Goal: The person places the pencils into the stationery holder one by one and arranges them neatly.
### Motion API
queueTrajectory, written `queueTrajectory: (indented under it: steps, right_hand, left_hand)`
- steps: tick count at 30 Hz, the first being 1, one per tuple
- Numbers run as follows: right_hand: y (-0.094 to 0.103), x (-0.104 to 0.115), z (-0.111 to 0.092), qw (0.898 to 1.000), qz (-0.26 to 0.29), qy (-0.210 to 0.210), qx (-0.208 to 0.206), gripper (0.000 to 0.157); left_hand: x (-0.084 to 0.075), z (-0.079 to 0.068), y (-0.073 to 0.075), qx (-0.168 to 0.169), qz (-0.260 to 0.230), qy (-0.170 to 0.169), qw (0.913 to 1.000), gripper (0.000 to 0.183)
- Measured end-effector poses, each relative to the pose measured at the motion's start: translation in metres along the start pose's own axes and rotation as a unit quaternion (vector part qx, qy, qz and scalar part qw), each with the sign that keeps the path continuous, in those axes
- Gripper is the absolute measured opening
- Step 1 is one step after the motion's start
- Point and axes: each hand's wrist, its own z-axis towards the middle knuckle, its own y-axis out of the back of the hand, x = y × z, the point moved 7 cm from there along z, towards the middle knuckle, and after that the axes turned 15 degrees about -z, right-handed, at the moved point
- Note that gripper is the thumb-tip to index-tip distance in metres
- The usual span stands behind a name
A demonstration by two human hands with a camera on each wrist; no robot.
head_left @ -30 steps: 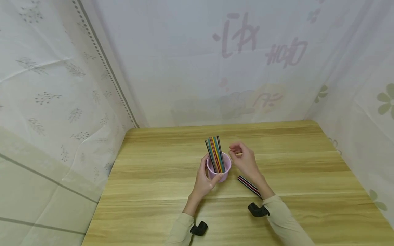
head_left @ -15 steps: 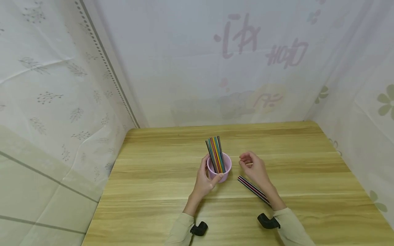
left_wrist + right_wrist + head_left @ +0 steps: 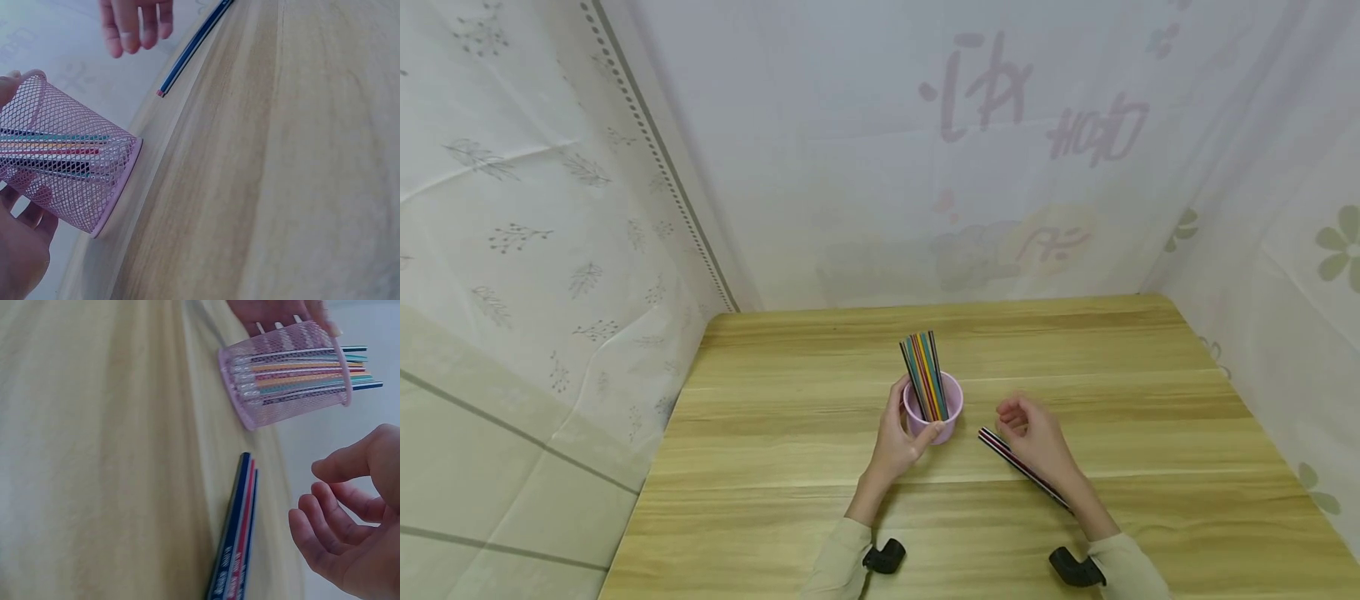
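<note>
A pink mesh pen holder point(image 3: 953, 410) stands on the table, with my left hand point(image 3: 897, 442) gripping its near left side, thumb at the rim. Several thin pencils point(image 3: 927, 375) in blue, yellow, red and black lean inside it. To the right of the holder, a small bunch of dark and red pencils point(image 3: 1034, 477) lies slanted on the wood; white print shows on them in the right wrist view. My right hand point(image 3: 1036, 435) hovers over these, fingers loosely bent, thumb apart from the fingertips and nothing between them. Its forearm is close to the bunch's near end.
The wood-grain table point(image 3: 760, 467) reaches back to a pale printed curtain point(image 3: 880, 167). More patterned cloth point(image 3: 535, 233) hangs at the left and right sides. Each wrist carries a black camera mount point(image 3: 886, 557).
My right hand has drawn back from beside the pen holder, toward me and to the right, to above the loose pencils. The left hand and the holder have stayed put.
</note>
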Motion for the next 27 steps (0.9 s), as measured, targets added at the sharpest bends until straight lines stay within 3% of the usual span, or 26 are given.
queueTrajectory:
  steps: [15,27]
  right_hand:
    - [-0.014,-0.017,-0.016,0.997,-0.050,-0.039,0.047,0.018]
    - [-0.019,-0.018,-0.015,0.990,-0.084,-0.060,0.097,0.009]
  left_hand:
    - [-0.006,0.001,0.000,0.002,0.006,-0.005,1.0000,0.082]
    - [0.000,0.000,0.001,0.002,0.000,0.018,0.9998,0.083]
